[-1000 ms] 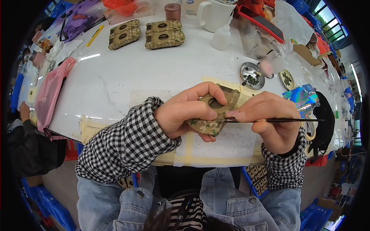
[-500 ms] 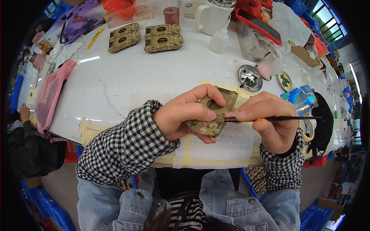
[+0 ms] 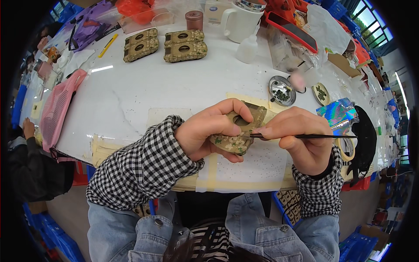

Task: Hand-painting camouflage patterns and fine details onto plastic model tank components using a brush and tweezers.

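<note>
My left hand (image 3: pixel 208 126) is closed around a camouflage-patterned model tank hull (image 3: pixel 231 144), tilted above the table, a round opening in its top. Thumb and fingers grip its left side and underside. Between the thumb and fingers of my right hand (image 3: pixel 301 133) lies a slim dark tool (image 3: pixel 325 136), roughly level. Its thin tip meets the hull beside my left thumb; whether it is a brush or tweezers I cannot make out. Green patches show on the hull near the tip. Farther back stand more camouflage hulls (image 3: pixel 185 46), in pairs.
Right of my hands are a round metal dish (image 3: pixel 273 97) with dark green bits, a small dish (image 3: pixel 326 101) of green pieces, shiny foil (image 3: pixel 338 112) and a tape roll (image 3: pixel 352 150). A white mug (image 3: pixel 240 26), squeeze bottle (image 3: pixel 248 50) and pink mesh basket (image 3: pixel 61 111) stand around.
The tool's rear end has dipped slightly and drawn a little left with my right hand. The hull has shifted slightly in my left hand's unchanged grip.
</note>
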